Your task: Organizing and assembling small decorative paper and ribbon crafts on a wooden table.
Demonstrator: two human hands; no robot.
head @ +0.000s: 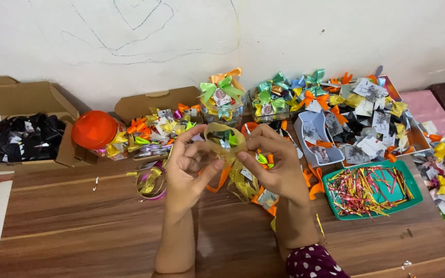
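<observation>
Wooden tabletop [78,221] is running under a white wall; I'm counting two cardboard boxes [21,128], one green tray [369,188], one orange lid [95,128]. My left hand [189,167] and right hand [276,162] are pinching a gold ribbon loop [222,138] mid-table, fingers closed; keeping tension even is looking wise.
</observation>
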